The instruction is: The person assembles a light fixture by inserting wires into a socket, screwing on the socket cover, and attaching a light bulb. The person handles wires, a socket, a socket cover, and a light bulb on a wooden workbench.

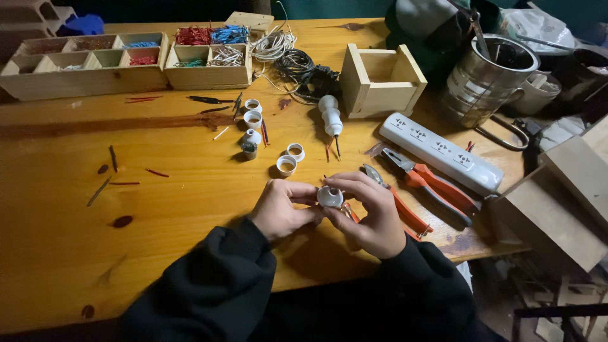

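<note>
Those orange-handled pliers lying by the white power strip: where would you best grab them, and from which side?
Judging by how they lie, take the orange-handled pliers by the two handles, coming from above at the near right end. The handles point toward the table edge, and the metal jaws point away toward the white power strip, which lies close along their far side.

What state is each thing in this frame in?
left hand: gripping the white lamp holder
right hand: gripping the white lamp holder
white lamp holder: held above the table by both hands
pliers: lying on the table, untouched
power strip: lying flat, nothing plugged in
small wooden box: upright, open top
white rings: loose on the table
compartment trays: holding sorted wire pieces
</note>
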